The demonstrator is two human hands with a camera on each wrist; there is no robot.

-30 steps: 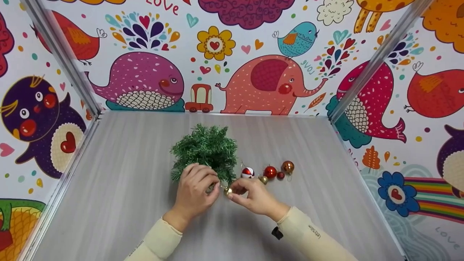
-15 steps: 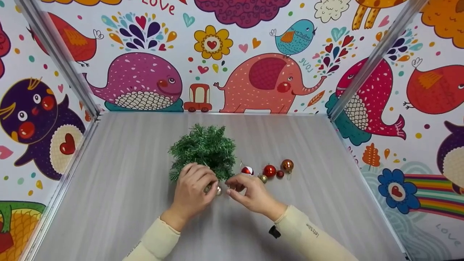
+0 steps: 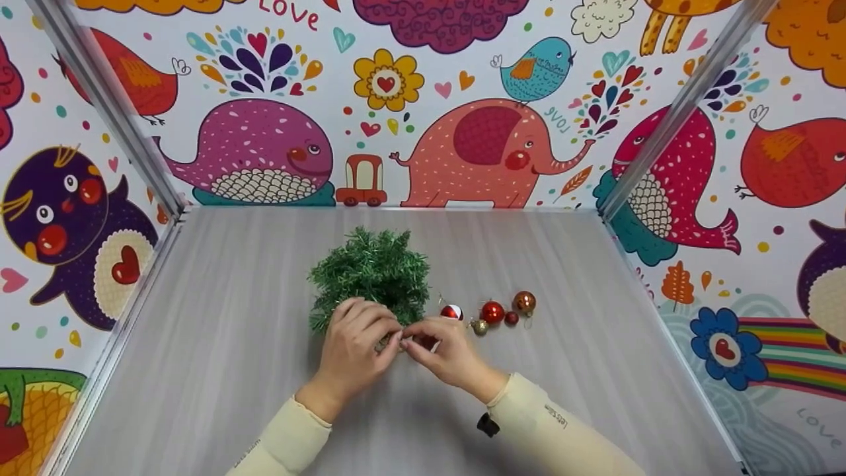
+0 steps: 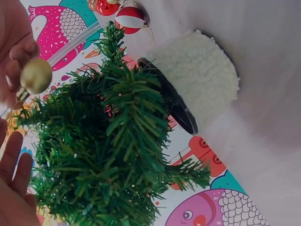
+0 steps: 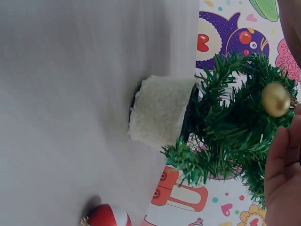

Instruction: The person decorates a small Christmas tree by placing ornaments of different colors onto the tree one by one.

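Observation:
My left hand (image 3: 357, 340) and right hand (image 3: 443, 347) meet fingertip to fingertip in front of a small artificial Christmas tree (image 3: 373, 274). A gold Christmas ball (image 4: 36, 76) hangs from a thin thread between them. Both hands pinch around that thread; the exact grip is partly hidden. In the right wrist view the same gold ball (image 5: 276, 100) shows before the green branches, slightly blurred. The tree's white, rough-textured base (image 4: 202, 77) with a black rim stands on the table.
Right of the tree lie a red-and-white ball (image 3: 452, 312), a small gold ball (image 3: 480, 326), a red ball (image 3: 492, 312), a tiny red ball (image 3: 511, 318) and an orange-brown ball (image 3: 524, 302). Printed walls (image 3: 317, 152) enclose the grey table (image 3: 231, 277).
My right hand let go of the gold ball, drew slightly right, then came back left to the left hand's fingertips. The left hand and the tree stayed nearly in place.

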